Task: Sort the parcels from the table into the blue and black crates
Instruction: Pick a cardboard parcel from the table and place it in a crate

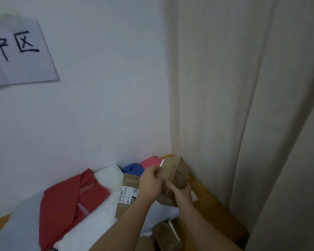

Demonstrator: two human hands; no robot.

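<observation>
Above the parcel-strewn table, both the left hand and right hand grip one brown cardboard box.

Paper sign fixed to the wall, upper left: two hand-brushed black characters are readable, "冲区"; a further character to their left is cut off by the frame edge. Shipping label on a flat cardboard parcel lying among the parcels on the table: barcode and lines of print present, too blurred to read; a dark strip at its lower edge carries white digits, seemingly "510", uncertain. No other legible marking found.
</observation>
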